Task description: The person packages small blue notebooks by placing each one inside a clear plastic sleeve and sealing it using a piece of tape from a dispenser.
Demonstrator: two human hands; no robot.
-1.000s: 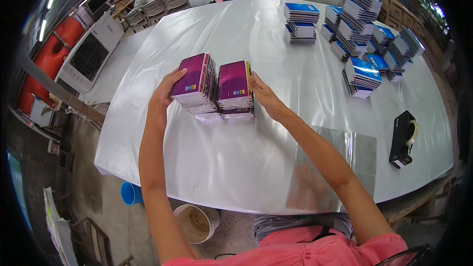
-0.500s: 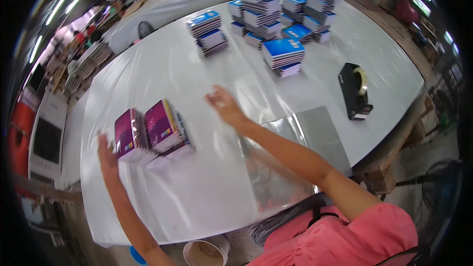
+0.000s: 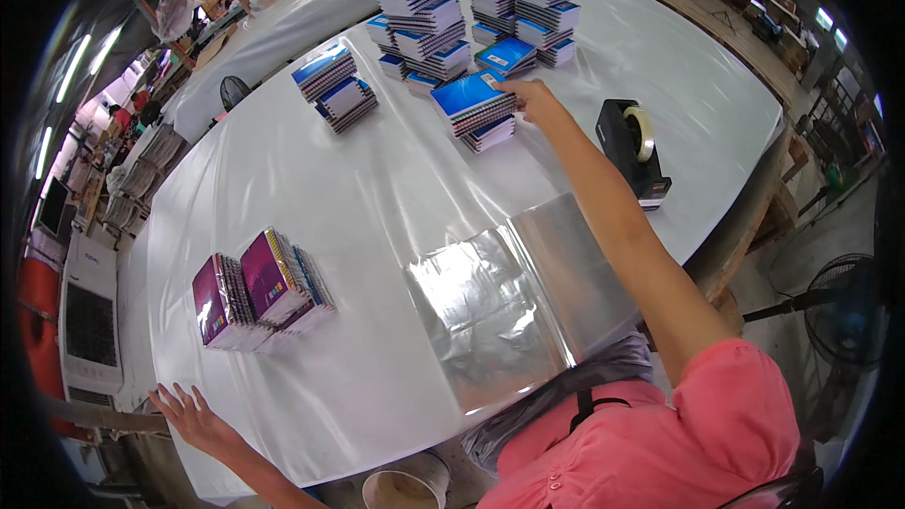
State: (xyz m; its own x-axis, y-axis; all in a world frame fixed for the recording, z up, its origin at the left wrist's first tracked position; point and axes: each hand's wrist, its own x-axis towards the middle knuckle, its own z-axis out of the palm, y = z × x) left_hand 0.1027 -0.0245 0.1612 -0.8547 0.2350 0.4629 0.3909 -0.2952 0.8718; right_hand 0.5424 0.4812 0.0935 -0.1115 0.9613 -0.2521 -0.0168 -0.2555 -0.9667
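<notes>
My right hand point(image 3: 530, 99) reaches far across the table, its fingers closed on the right edge of the upper notebooks in a short stack of blue spiral notebooks point(image 3: 468, 96). How many it grips is hidden. My left hand point(image 3: 195, 422) hovers at the table's left front edge, fingers spread, holding nothing. Beyond it sit two side-by-side stacks of purple spiral notebooks point(image 3: 273, 278), apparently in shiny clear wrap. Flat in front of me lies a pile of clear plastic sheets or bags point(image 3: 490, 302), with a crease or edge running through it.
Taller piles of blue notebooks point(image 3: 424, 19) stand at the back, with more stacks point(image 3: 542, 9) to their right and a small one point(image 3: 335, 85) to the left. A black tape dispenser point(image 3: 630, 146) is at right. A white bucket point(image 3: 407, 485) stands below the front edge.
My right hand has moved forward and right from over the table onto the blue notebook stack. My left hand has drawn back from beside the purple notebooks toward the front edge.
</notes>
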